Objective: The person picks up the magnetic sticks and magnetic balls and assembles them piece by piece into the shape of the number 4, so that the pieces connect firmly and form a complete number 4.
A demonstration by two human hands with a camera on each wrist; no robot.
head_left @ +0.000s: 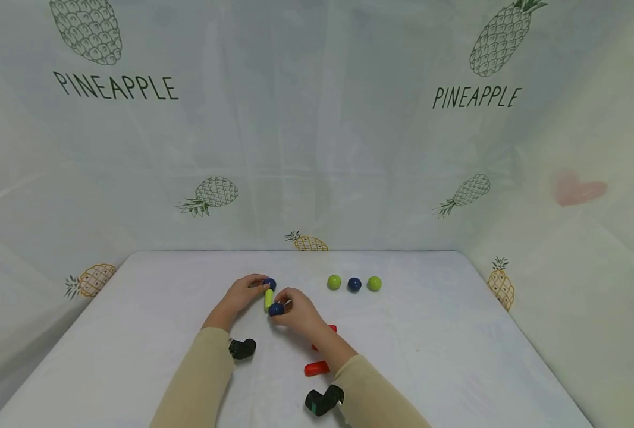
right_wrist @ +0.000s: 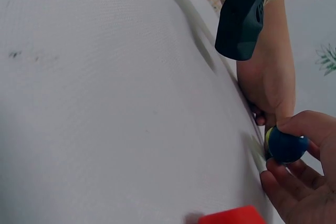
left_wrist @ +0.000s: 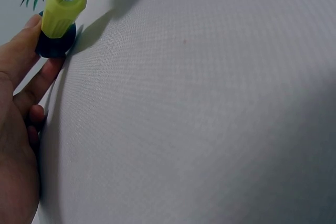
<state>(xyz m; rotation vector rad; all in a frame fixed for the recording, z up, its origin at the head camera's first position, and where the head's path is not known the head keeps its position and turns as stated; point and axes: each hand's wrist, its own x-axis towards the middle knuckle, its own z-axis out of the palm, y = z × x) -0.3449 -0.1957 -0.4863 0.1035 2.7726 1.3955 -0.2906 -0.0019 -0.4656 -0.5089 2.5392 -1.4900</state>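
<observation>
My left hand (head_left: 240,292) pinches a dark blue ball (head_left: 270,284) at the far end of a short yellow-green rod (head_left: 268,300). In the left wrist view the rod (left_wrist: 58,17) stands out from that ball, and its free end shows a round hole. A second blue ball (head_left: 276,309) is held between the thumb and fingers of my right hand (head_left: 300,312), close to the rod's near end. In the right wrist view this ball (right_wrist: 286,145) covers most of the rod, so I cannot tell whether the two touch.
A green ball (head_left: 334,282), a blue ball (head_left: 354,285) and another green ball (head_left: 374,283) sit in a row at the back. Two red rods lie under and beside my right forearm, the nearer red rod (head_left: 317,368) more visible. Black cameras (head_left: 324,400) are on both wrists.
</observation>
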